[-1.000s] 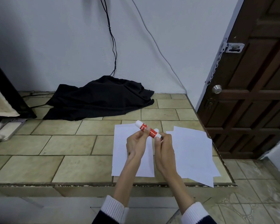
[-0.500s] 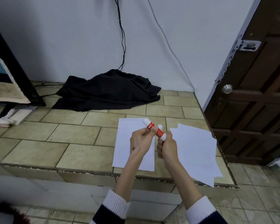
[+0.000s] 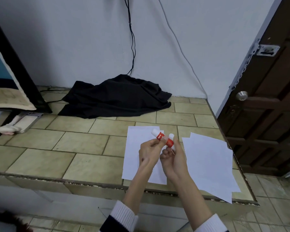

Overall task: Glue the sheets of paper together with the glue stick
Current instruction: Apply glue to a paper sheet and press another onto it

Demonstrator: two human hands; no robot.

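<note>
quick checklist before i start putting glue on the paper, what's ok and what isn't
1. Glue stick in hand: ok, the left hand pinches its upper part and the right hand grips its lower end.
2. Cap off: cannot tell; a white rounded piece shows beside the stick at the right fingers, but whether the glue is exposed is unclear.
3. Single sheet laid flat on the tiled counter: ok.
4. Loose stack of sheets within reach on the right: ok.
5. Stack fully on the counter: not ok, its near corner overhangs the front edge.
6. Black cloth away from the paper: ok.
</note>
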